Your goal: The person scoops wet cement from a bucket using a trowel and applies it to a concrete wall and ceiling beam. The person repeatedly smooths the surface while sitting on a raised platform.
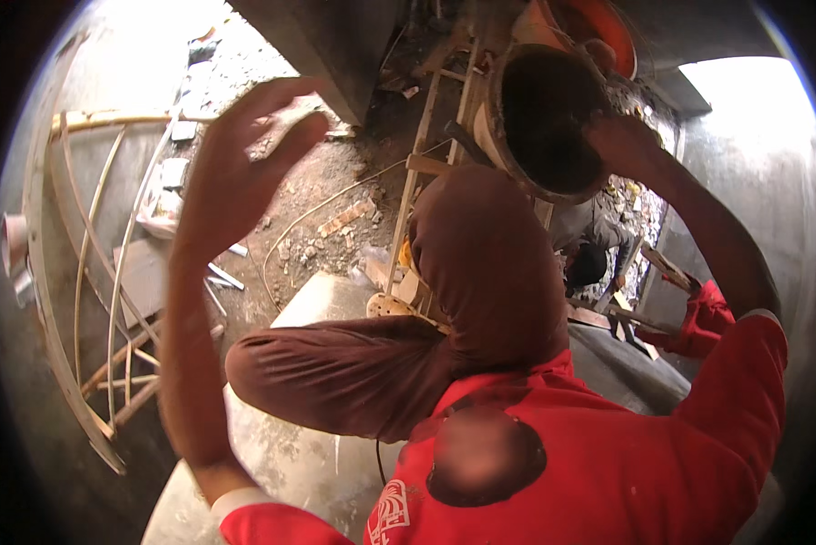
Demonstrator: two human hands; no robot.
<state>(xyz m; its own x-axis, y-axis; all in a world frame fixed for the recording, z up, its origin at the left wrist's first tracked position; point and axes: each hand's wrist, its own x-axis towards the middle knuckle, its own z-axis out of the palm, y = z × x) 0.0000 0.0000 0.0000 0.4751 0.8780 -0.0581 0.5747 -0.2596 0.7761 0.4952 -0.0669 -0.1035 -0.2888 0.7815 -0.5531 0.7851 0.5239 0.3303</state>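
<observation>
My left hand (255, 173) is raised at the left, holding nothing, its thumb and fingers apart and slightly smeared by motion. On the far right, my right hand (624, 143) reaches over the rim of a round bucket (491, 113) with a dark inside. Its fingers are lost in the shadow there, so what they hold is hidden. Just left of the bucket are a dark tool handle (468, 143) and a short wooden strip (428, 164), close to my raised knee (485, 236). My other leg (335, 377) is folded across a pale surface.
A wooden ladder (430, 113) runs up beside the bucket. Behind it sits an orange tub (617, 36). Rubble (326, 204) covers the ground below. Curved wooden poles (85, 227) lean at the left. A yellow perforated sandal (391, 307) and red cloth (703, 318) are nearby.
</observation>
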